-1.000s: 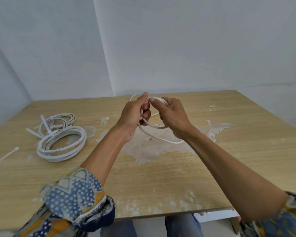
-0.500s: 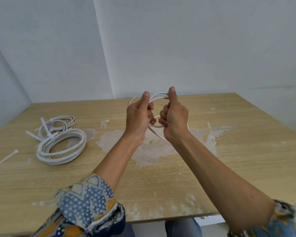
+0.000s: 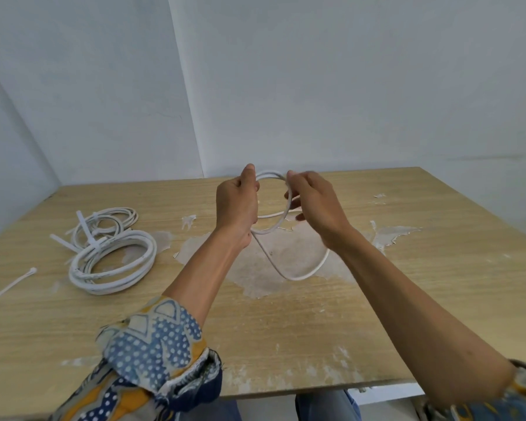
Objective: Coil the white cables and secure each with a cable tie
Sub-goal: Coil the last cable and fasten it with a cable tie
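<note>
Far left, near the edge of the counter: a loose cable tie, lying flat and apart from everything else. Just right of it, a thick coiled cable, flat on the wood, touching a thinner coil behind it on the far side; white tie straps sticking out where the two meet. Further right, a blue and yellow patterned sleeve near the front edge, bare forearm reaching away from it. Above the middle of the counter, the left hand, thumb up, fingers curled, gripping the top of the white cable. Forms a small round loop between the two hands, held up off the counter; hangs down in a second, wider loop over a pale peeled patch in the surface. Right of the loop, the right hand, pinching the same cable between thumb and forefinger, other fingers loosely spread.
</note>
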